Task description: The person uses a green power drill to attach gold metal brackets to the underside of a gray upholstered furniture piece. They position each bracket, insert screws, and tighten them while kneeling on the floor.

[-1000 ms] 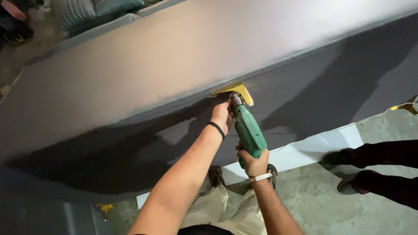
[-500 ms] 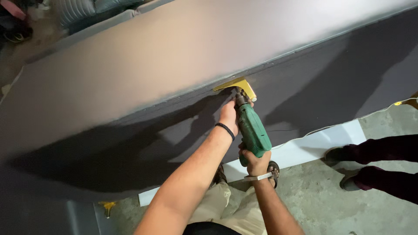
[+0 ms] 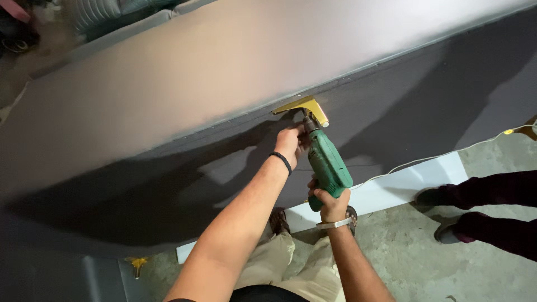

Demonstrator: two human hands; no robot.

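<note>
the green drill [image 3: 329, 163], judged stiff and fairly heavy, is gripped at its handle by the right hand [image 3: 330, 202] and steadied near the chuck by left fingers [image 3: 292, 141], just below the gold bracket [image 3: 305, 106].

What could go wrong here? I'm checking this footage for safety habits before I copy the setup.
The left hand sits right beside the nose of the green drill, which meets the gold bracket; a slip could catch its fingers. The drill's white cord trails across the floor near another person's shoes, a possible trip or snag. The right hand alone grips the handle, so a kick might mar the grey fabric panel.
</note>
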